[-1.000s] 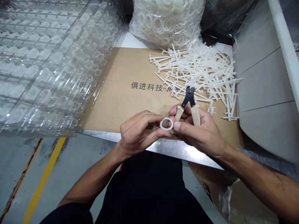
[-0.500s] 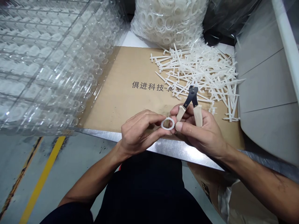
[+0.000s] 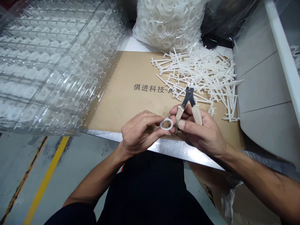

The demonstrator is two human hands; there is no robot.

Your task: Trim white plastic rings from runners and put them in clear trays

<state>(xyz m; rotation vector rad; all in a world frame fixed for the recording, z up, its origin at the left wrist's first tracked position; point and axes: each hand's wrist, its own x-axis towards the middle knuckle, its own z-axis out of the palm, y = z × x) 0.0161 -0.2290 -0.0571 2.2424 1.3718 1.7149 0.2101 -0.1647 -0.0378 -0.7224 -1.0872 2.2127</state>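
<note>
Between thumb and fingers, my left hand (image 3: pixel 142 132) pinches a white plastic ring (image 3: pixel 161 126) above the front of the cardboard sheet (image 3: pixel 112 103). A small nub shows on the ring's upper edge. My right hand (image 3: pixel 201 131) holds a pair of nippers (image 3: pixel 189 93) with cream handles and dark jaws, tips pointing away from me. The nippers' handles are spread apart. Fingertips of my right hand are close beside the ring; whether they touch it I cannot tell. Beyond the nippers lies a pile of white plastic sprues (image 3: pixel 201 73).
A clear bag of white rings (image 3: pixel 168 25) stands at the back. Stacked clear trays of white parts (image 3: pixel 47 68) fill the left. A grey bin wall (image 3: pixel 262 78) borders the right. The metal table edge (image 3: pixel 161 145) runs in front of my body.
The nippers have tilted left a little in my right hand, and its thumb has drawn slightly away from the ring. My left hand keeps its pinch on the ring.
</note>
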